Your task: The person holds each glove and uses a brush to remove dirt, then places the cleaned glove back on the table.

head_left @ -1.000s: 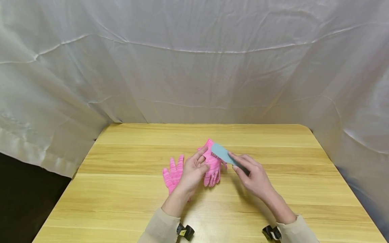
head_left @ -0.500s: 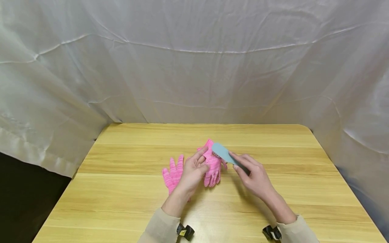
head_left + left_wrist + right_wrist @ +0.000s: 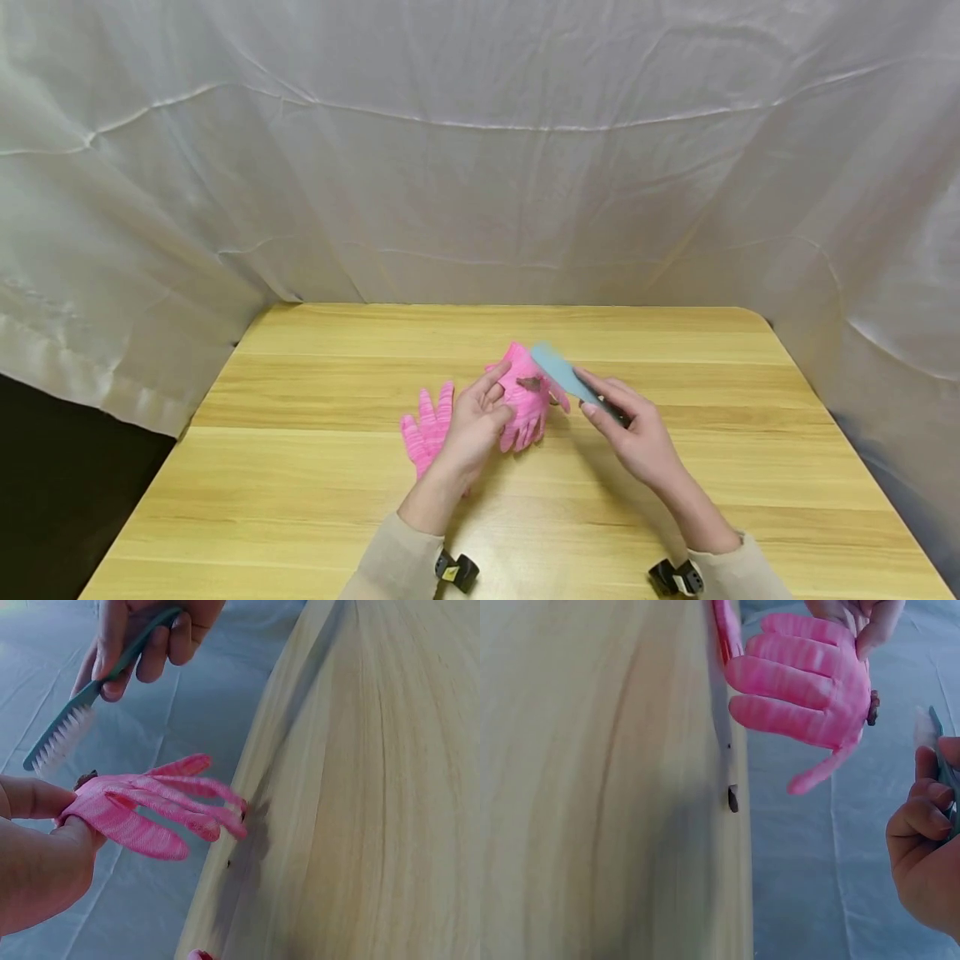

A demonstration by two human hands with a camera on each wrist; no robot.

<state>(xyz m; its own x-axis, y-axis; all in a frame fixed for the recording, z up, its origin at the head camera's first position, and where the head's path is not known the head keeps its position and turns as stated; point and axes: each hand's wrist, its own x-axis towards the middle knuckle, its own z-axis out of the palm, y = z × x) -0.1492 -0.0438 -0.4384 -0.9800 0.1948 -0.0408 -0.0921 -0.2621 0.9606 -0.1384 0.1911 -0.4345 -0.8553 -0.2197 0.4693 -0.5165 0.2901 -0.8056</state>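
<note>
My left hand (image 3: 472,423) pinches a pink knit glove (image 3: 519,414) between thumb and fingers and holds it above the table, glove fingers drooping. A rough brown clump (image 3: 528,384) sticks to the glove's upper side; in the left wrist view the clump (image 3: 86,778) stands out beside my fingertips. My right hand (image 3: 639,435) grips the handle of a blue-green brush (image 3: 557,370). Its white bristles (image 3: 64,739) point toward the glove, a short gap away from it in the left wrist view.
A second pink glove (image 3: 427,429) lies on the wooden table (image 3: 300,500), partly behind my left forearm. A dark brown crumb (image 3: 733,799) and a tiny speck rest on the wood in the right wrist view. Grey cloth (image 3: 480,208) hangs behind the table.
The brush has lifted off the glove and shifted right with my right hand, exposing the brown clump it covered. My left hand stays nearly in place; the glove has tilted slightly.
</note>
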